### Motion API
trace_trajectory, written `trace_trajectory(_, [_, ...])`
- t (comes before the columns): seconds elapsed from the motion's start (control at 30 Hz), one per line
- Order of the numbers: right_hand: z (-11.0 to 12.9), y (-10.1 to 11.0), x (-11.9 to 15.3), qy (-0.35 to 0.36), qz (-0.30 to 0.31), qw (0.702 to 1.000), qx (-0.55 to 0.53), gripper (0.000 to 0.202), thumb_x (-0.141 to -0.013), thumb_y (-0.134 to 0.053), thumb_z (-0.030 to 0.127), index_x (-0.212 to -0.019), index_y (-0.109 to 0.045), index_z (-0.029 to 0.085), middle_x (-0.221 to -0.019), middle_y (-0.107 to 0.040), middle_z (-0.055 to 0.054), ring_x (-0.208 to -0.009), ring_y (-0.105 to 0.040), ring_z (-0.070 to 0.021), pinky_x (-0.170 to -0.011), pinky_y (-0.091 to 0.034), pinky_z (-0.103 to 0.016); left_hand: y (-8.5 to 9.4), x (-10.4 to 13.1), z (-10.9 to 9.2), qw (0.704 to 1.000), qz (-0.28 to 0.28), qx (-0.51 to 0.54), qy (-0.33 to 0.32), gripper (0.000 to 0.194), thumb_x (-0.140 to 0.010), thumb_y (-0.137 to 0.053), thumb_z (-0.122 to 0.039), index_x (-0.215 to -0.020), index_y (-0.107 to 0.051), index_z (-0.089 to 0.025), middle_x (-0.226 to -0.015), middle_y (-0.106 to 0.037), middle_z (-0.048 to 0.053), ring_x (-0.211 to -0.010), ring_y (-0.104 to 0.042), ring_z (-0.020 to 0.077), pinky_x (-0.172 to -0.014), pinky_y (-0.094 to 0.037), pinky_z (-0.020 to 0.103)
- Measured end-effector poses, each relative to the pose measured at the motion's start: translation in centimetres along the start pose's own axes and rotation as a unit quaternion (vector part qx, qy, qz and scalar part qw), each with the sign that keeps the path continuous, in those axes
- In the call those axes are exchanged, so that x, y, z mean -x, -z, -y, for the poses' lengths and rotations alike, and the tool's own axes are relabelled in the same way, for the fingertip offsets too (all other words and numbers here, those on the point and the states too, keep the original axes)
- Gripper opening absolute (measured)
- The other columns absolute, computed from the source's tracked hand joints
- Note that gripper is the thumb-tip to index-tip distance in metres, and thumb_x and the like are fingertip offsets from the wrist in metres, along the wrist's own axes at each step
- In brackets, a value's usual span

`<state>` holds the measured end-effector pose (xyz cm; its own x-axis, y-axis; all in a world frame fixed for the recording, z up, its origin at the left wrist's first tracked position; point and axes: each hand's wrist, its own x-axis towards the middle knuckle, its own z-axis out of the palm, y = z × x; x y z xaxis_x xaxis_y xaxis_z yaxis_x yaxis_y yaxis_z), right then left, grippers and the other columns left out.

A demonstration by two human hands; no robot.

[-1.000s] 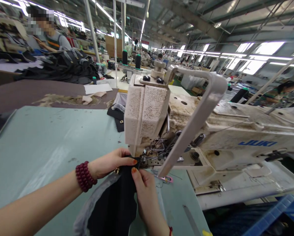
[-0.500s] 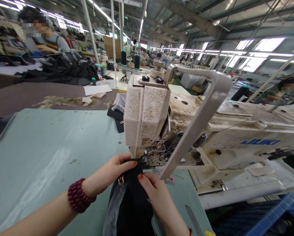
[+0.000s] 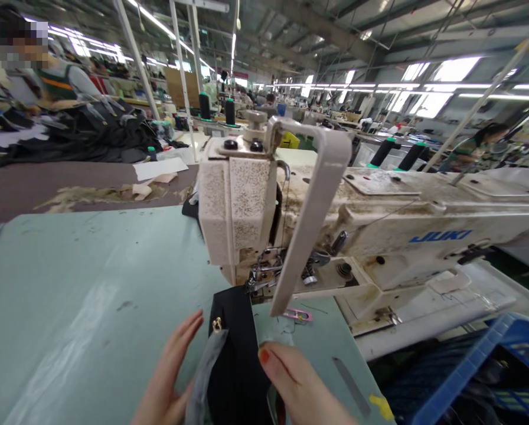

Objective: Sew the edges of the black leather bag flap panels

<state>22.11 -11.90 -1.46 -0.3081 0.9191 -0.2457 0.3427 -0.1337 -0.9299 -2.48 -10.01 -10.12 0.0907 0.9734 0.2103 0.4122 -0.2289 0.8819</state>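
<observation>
A black fabric piece (image 3: 235, 360) lies on the pale green table, its far end at the needle area of the white sewing machine (image 3: 242, 206). On its left side are a gold zipper pull (image 3: 217, 323) and a greyish translucent strip (image 3: 206, 369). My right hand (image 3: 302, 383) pinches the right edge of the fabric between thumb and fingers. To the left, my left hand (image 3: 169, 378) is held with its fingers stretched out, beside the strip; whether its thumb touches the strip I cannot tell.
A pink thread snip-like tool (image 3: 299, 315) and a flat metal blade (image 3: 350, 386) lie on the table's right part. At the lower right stands a blue plastic basket (image 3: 472, 366). Black fabric is heaped (image 3: 82, 133) at the back left, near another person (image 3: 65, 82).
My left hand has let go of the fabric's far end and come back toward me, fingers opening. My right hand has slid nearer along the edge. The view has turned slightly right.
</observation>
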Motion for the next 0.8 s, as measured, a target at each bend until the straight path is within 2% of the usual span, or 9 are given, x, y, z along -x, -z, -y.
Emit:
trace_trajectory(0.1, [-2.3, -2.3, 0.7, -0.07, -0.018, 0.995, -0.063, 0.076, -0.09, -0.028, 0.082, -0.09, -0.053, 0.01, -0.073, -0.047, -0.004, -0.064, -0.041, -0.0062, -0.054, -0.03, -0.014, -1.5, 1.7, 0.4, 0.993, 0.046, 0.088, 0.057, 0.07, -0.079, -0.067, -0.054, -0.141, -0.05, -0.029, -0.146, -0.054, 0.01, -0.135, -0.047, 0.0373, -0.112, -0.041, 0.052])
trace_trajectory(0.2, [-3.9, -4.7, 0.3, -0.081, -0.044, 0.984, -0.15, 0.078, -0.083, -0.036, 0.087, -0.082, -0.048, 0.01, -0.065, -0.041, -0.002, -0.058, -0.036, -0.0051, -0.049, -0.027, -0.014, -2.5, 0.1, -2.8, 0.966, 0.062, 0.202, 0.145, 0.069, -0.074, -0.063, -0.072, -0.12, -0.07, -0.022, -0.128, -0.068, 0.013, -0.126, -0.056, 0.0389, -0.111, -0.042, 0.05])
trace_trajectory(0.3, [-3.9, -5.8, 0.0, -0.056, -0.093, 0.973, -0.203, 0.076, -0.081, -0.044, 0.085, -0.073, -0.042, 0.01, -0.065, -0.035, -0.001, -0.058, -0.029, -0.003, -0.049, -0.023, -0.013, -2.9, -2.0, -7.0, 0.881, 0.117, 0.363, 0.282, 0.063, -0.078, -0.06, -0.07, -0.109, -0.075, -0.017, -0.122, -0.072, 0.013, -0.122, -0.06, 0.0354, -0.106, -0.049, 0.043])
trace_trajectory(0.37, [-3.3, -5.8, 0.1, -0.049, -0.103, 0.971, -0.211, 0.076, -0.08, -0.045, 0.085, -0.071, -0.04, 0.01, -0.064, -0.032, -0.001, -0.059, -0.026, -0.0027, -0.049, -0.022, -0.013, -3.1, -2.9, -9.0, 0.832, 0.11, 0.407, 0.359, 0.059, -0.077, -0.065, -0.067, -0.106, -0.075, -0.016, -0.112, -0.076, 0.012, -0.111, -0.067, 0.0321, -0.093, -0.057, 0.038])
trace_trajectory(0.4, [-3.0, -5.7, 0.2, -0.047, -0.098, 0.972, -0.208, 0.076, -0.08, -0.044, 0.085, -0.07, -0.039, 0.01, -0.063, -0.03, 0.0, -0.059, -0.025, -0.0026, -0.049, -0.021, -0.013, -3.1, -3.1, -9.6, 0.82, 0.093, 0.413, 0.385, 0.055, -0.076, -0.069, -0.063, -0.106, -0.075, -0.016, -0.107, -0.077, 0.01, -0.105, -0.069, 0.0297, -0.088, -0.058, 0.034])
trace_trajectory(0.47, [-2.5, -5.4, 0.5, -0.038, -0.09, 0.977, -0.19, 0.075, -0.083, -0.042, 0.083, -0.069, -0.039, 0.01, -0.063, -0.03, 0.0, -0.059, -0.026, -0.0028, -0.05, -0.02, -0.013, -3.1, -3.3, -10.4, 0.807, 0.049, 0.411, 0.421, 0.045, -0.076, -0.076, -0.05, -0.106, -0.073, -0.017, -0.102, -0.078, 0.006, -0.1, -0.071, 0.0256, -0.084, -0.06, 0.029])
trace_trajectory(0.57, [-1.7, -5.3, 0.9, -0.032, -0.102, 0.977, -0.185, 0.074, -0.085, -0.042, 0.081, -0.067, -0.039, 0.009, -0.062, -0.029, 0.0, -0.059, -0.025, -0.0027, -0.051, -0.019, -0.014, -2.8, -3.6, -11.0, 0.794, 0.007, 0.403, 0.454, 0.035, -0.074, -0.08, -0.034, -0.104, -0.071, -0.018, -0.098, -0.079, 0.005, -0.097, -0.074, 0.0256, -0.081, -0.062, 0.03])
trace_trajectory(0.67, [-0.8, -5.4, 1.2, -0.051, -0.134, 0.967, -0.212, 0.075, -0.081, -0.047, 0.081, -0.064, -0.037, 0.009, -0.059, -0.027, 0.0, -0.056, -0.023, -0.0017, -0.05, -0.015, -0.015, -2.2, -3.8, -11.2, 0.788, 0.013, 0.413, 0.456, 0.031, -0.073, -0.08, -0.033, -0.099, -0.072, -0.019, -0.09, -0.08, 0.005, -0.088, -0.076, 0.0265, -0.075, -0.063, 0.032])
trace_trajectory(0.8, [-0.1, -5.4, 1.4, -0.072, -0.173, 0.96, -0.208, 0.077, -0.076, -0.052, 0.083, -0.061, -0.032, 0.01, -0.058, -0.02, 0.002, -0.055, -0.019, -0.0015, -0.05, -0.01, -0.016, -1.7, -3.8, -11.3, 0.757, 0.067, 0.43, 0.487, 0.028, -0.074, -0.08, -0.037, -0.091, -0.072, -0.016, -0.077, -0.079, 0.006, -0.072, -0.076, 0.0261, -0.063, -0.062, 0.032])
